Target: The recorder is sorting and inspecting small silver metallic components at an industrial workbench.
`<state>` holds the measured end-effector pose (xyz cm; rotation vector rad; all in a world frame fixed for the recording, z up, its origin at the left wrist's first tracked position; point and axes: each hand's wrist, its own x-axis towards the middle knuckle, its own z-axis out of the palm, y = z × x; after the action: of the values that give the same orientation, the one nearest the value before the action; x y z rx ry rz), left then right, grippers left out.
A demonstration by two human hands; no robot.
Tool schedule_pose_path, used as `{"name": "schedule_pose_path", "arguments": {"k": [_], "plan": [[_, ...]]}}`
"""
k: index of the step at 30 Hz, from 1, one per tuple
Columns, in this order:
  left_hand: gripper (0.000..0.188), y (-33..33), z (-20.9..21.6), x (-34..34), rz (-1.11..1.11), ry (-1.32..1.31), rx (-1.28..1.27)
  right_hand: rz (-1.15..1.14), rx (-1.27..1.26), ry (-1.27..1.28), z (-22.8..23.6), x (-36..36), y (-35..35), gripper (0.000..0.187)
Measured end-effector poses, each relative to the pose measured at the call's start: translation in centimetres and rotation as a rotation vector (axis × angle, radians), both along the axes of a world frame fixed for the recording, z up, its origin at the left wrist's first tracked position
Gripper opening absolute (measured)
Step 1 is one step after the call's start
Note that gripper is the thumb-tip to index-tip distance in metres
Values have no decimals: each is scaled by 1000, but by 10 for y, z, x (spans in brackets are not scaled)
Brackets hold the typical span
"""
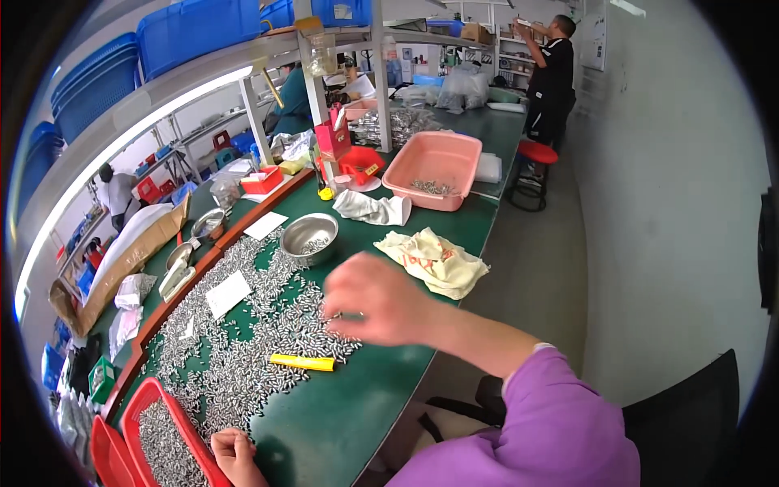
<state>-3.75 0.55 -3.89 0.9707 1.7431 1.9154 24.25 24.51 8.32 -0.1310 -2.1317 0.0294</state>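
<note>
Small, shiny silver cylinders (239,385) strewn around yellow strip (302,362). Right hand (380,302), beyond strip: blurred, cannot tell finger closure. Left hand (235,454), near-left of strip: fingers curled together, forearm cut off.

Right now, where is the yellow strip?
In the head view, the yellow strip lies just left of centre, among small metal pieces on the green table, to the lower left of the right hand.
</note>
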Motion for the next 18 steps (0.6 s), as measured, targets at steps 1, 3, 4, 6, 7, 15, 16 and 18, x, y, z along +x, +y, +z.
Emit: {"name": "schedule_pose_path", "arguments": {"k": [1,3,4,6,7,15,16,18], "plan": [[14,1,-1,0,0,-3,6,-102,-67,40,-1,27,6,19],[14,-4,-3,-6,5,6,9,-389,-105,200,-12,72,18,16],[14,-4,-4,-6,-5,3,20,-476,-228,209,-24,103,29,13],[14,-2,-4,-4,-11,-2,25,-580,-500,406,-51,153,51,10],[14,1,-1,1,-4,0,20,-716,-475,453,-69,189,68,11],[15,1,-2,1,-44,50,38,-922,-1321,1339,-269,372,120,32],[15,-2,-2,2,-42,60,33,-912,-1334,1333,-285,372,118,32],[15,-8,1,4,-21,57,37,-849,-1459,1207,-318,375,113,33]]}}
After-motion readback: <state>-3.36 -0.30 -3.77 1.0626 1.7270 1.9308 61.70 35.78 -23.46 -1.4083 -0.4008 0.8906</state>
